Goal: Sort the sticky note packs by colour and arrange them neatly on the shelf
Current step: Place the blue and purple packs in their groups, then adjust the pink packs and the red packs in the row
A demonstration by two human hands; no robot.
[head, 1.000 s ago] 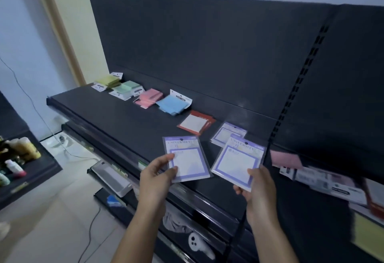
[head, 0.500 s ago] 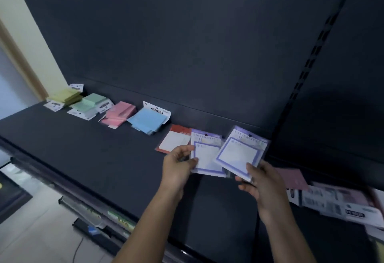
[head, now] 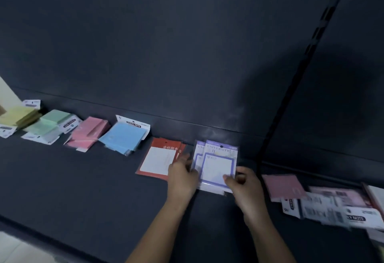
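Head view: both hands are on the purple packs [head: 218,163], which lie overlapped on the dark shelf [head: 87,179] close to its back panel [head: 166,44]. The left hand [head: 182,176] presses its fingers against the left edge of the packs; the right hand [head: 244,185] pinches the lower right corner of the top pack, thumb on the face. The packs seem to rest flat on the shelf, though blur makes it hard to be sure.

Just left of them, touching or nearly so, is a red pack [head: 160,161] with a white centre, partly under the left hand. Further left along the back run a blue pile [head: 123,138], a pink pile [head: 88,134], a green pile [head: 49,125] and a yellow pile [head: 18,117], each apart from its neighbour.

Right of a slotted upright [head: 291,88], on the next shelf section, lies an unsorted heap [head: 324,204] with a pink pack uppermost at its left, well blurred
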